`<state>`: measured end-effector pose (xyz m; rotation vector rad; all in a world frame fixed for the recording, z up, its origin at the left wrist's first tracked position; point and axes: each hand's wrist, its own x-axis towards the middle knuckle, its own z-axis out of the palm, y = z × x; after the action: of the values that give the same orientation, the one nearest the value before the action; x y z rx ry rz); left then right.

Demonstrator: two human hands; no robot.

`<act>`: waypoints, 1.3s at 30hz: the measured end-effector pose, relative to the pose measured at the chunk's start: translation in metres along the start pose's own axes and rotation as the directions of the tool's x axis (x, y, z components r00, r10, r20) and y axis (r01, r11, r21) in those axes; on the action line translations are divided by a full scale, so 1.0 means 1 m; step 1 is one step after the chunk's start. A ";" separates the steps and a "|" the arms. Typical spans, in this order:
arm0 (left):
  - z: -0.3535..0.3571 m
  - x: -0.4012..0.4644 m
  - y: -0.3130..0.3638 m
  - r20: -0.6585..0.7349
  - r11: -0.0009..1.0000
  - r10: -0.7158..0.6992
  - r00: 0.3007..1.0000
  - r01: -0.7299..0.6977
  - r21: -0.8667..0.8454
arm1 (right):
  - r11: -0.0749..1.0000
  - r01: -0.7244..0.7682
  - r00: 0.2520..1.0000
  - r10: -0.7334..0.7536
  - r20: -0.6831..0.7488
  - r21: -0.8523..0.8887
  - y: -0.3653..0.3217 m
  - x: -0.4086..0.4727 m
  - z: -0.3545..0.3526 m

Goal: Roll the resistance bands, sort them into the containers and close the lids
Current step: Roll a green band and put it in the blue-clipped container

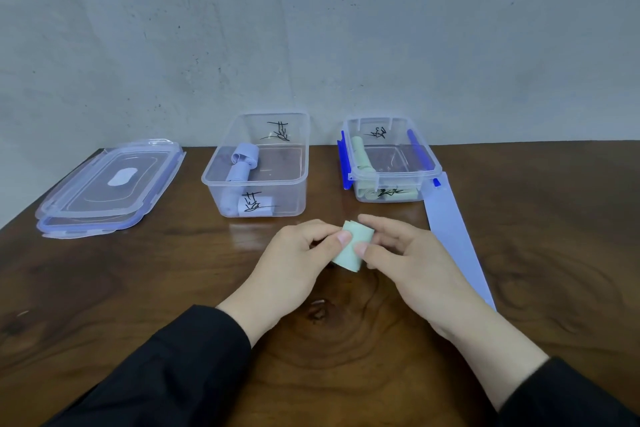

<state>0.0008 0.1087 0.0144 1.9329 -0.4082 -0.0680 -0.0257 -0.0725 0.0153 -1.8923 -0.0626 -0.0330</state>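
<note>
Both hands are on the green band (353,248) at the centre of the frame, just in front of the two boxes. My left hand (298,260) pinches one side of the roll with thumb and fingertips, my right hand (398,253) pinches the other side, and the band looks rolled up, or very nearly so, held just above the table (138,288).

Here's where I stand. The middle box (256,166) already holds rolled purple bands, two or three, hard to count through the plastic. The box on the right (391,159), with its blue clips, has green rolls inside, so this one should go in there. One purple band (457,239) lies flat and unrolled along the right of the frame, running from that box toward me; that one is yet to be rolled, I reckon. The lids (107,187) sit stacked at the left, so neither box is closed. More than halfway, I'd say.
</note>
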 end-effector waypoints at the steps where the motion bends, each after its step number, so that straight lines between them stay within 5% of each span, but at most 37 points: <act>1: 0.001 0.000 0.001 -0.002 0.996 -0.040 0.999 0.040 -0.079 | 1.000 -0.005 1.000 0.005 0.007 0.011 -0.001 0.000 -0.001; 5: 0.002 0.002 0.002 0.081 0.921 -0.165 0.983 0.183 -0.343 | 0.996 0.039 0.999 -0.041 -0.022 -0.076 0.000 0.000 -0.004; 8: 0.001 0.004 0.000 0.123 0.848 -0.230 0.965 0.261 -0.461 | 0.923 0.225 0.963 -0.260 -0.073 -0.312 0.000 -0.004 -0.009; 13: 0.000 0.006 0.000 0.082 0.794 -0.277 0.957 0.276 -0.541 | 0.698 0.501 0.859 -0.475 0.192 -0.512 -0.005 -0.006 -0.010; 25: 0.007 0.011 0.009 0.040 0.757 -0.314 0.949 0.275 -0.593 | 0.520 0.450 0.849 -0.500 0.168 -0.726 -0.013 -0.002 -0.009; 34: 0.020 0.055 0.030 -0.030 0.673 -0.200 0.979 0.115 -0.731 | 0.453 0.396 0.877 -0.445 0.183 -0.798 -0.054 0.043 -0.048; 37: 0.022 0.074 0.033 -0.106 0.740 -0.118 0.987 0.016 -0.672 | 0.436 0.366 0.904 -0.377 0.202 -0.822 -0.069 0.064 -0.059; 39: 0.025 0.084 0.030 -0.270 0.867 -0.043 0.962 -0.098 -0.488 | 0.431 0.314 0.925 -0.342 0.169 -0.846 -0.077 0.083 -0.068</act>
<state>0.0661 0.0498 0.0442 1.3956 -0.2044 0.1044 0.0531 -0.1102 0.1142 -2.8887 -0.4897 -0.4460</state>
